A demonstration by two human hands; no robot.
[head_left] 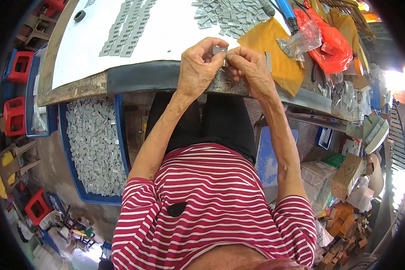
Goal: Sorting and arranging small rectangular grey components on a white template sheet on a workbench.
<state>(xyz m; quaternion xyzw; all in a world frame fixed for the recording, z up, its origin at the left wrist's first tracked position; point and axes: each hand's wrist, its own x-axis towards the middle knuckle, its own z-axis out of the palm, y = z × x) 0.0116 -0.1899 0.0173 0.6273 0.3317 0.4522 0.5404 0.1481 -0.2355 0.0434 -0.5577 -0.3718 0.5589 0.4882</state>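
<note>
Over the near edge of the worktable [144, 76], my two hands meet at a small grey plastic part [218, 49]. The thumb and fingers of my left hand [199, 67] are closed on it. My right hand [253, 67] is pinched right beside the part, its fingertips almost touching it; what they hold is too small to make out. Beyond my hands lies a loose heap of similar grey parts [229, 18]. To the left, several more are laid out in long slanting rows [129, 29] on a white sheet [83, 49].
At the right lie a yellow-brown cloth [267, 40], a clear bag of small metal pieces [292, 47], a red plastic bag [330, 51] and a blue hand tool [287, 13]. A black ring [79, 16] sits far left. Below the table stands a blue bin [99, 199] full of grey parts.
</note>
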